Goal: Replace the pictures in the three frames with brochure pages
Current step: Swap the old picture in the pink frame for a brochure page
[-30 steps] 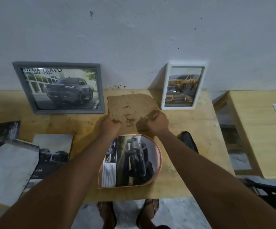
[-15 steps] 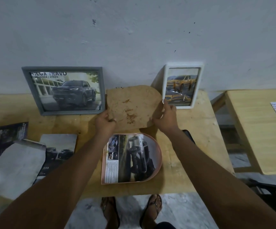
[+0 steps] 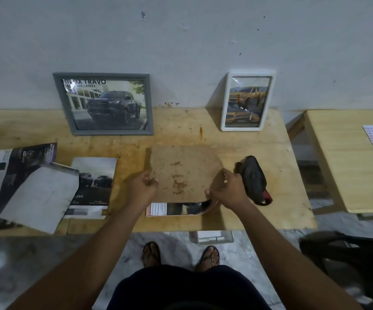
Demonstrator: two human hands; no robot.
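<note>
A brown stained backing board [image 3: 181,171], arched on its right side, lies over the pink arch-shaped frame [image 3: 176,209], of which only the near strip with a brochure page shows. My left hand [image 3: 142,186] grips the board's left edge, and my right hand [image 3: 228,189] grips its right edge. A grey frame [image 3: 105,104] with a dark pickup picture leans on the wall at the back left. A white frame [image 3: 247,100] with a yellow car picture leans at the back right. Loose brochure pages [image 3: 91,186] lie at the left.
A black pouch with a red tip [image 3: 253,180] lies just right of my right hand. More folded brochure sheets [image 3: 24,186] cover the wooden table's [image 3: 281,198] left end. A second table [image 3: 346,159] with a printed sheet stands at the right. A dark chair [image 3: 348,249] is at the lower right.
The board was held up near the wall; both hands have brought it down toward me and over the arched frame, covering most of the brochure page.
</note>
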